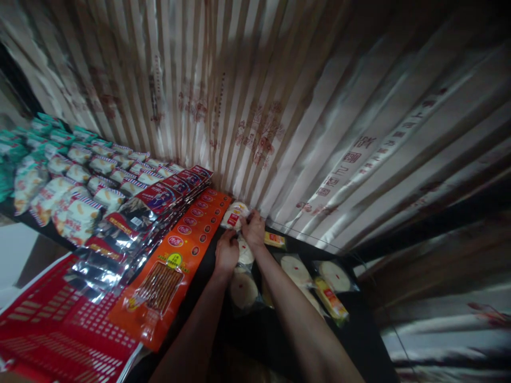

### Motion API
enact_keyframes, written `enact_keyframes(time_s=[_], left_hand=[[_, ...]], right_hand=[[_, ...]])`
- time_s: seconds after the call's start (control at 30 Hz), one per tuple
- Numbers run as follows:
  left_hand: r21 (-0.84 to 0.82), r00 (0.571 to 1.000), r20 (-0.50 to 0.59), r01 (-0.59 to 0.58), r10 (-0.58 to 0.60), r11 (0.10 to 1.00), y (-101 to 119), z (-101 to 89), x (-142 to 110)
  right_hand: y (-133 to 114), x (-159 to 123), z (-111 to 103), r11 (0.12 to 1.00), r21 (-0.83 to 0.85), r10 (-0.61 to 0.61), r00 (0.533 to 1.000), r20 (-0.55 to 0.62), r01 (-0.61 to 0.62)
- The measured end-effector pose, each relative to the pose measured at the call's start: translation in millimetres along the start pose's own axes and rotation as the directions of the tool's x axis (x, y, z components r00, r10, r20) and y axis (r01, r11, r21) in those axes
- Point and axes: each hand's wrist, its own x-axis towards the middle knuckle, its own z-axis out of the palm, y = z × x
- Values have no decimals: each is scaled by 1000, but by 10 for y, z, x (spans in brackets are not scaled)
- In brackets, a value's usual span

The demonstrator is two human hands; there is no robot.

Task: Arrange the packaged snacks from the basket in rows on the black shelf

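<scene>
A: What's that hanging behind everything?
B: The curtain (263,106) looks like cloth, smooth, with a satiny sheen along its folds.
A: And the worktop (361,324)?
B: Dark and mostly matt.
A: The red basket (59,330)?
B: It looks like plastic, perforated.
A: Which packets shine most?
B: The silver-and-dark packets (115,250): glossy, like metallic film. The orange packet (199,229) looks like smooth plastic with a clear window.
A: The striped bags (80,221)?
B: Thin plastic film, puffed and creased.
A: And the round white pack (234,216)?
B: Plastic wrap, it seems; blur hides its finer texture.
</scene>
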Motion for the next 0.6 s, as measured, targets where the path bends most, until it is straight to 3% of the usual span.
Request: enact_keyframes(time_s=[0.2,0.3,0.43,0.5,0.6], left_hand=[[-56,999,0,41,-41,998,-54,-35,-1],[-95,997,10,82,-81,992,-90,-61,6],[-97,996,25,85,-83,992,-89,-94,-6],[-86,997,40,73,-70,994,-82,-100,-21],[-144,994,66,99,-90,985,-68,-91,-48]], right_hand=[[111,-253,-287,971,50,-231,971,-55,234],[203,-499,-489,953,4,-303,950,71,303],[264,-776,-651,906,-56,-378,862,337,420],[264,-845,-661,900,-53,-380,839,389,433],[263,-883,-624,915,-38,-355,845,399,402]])
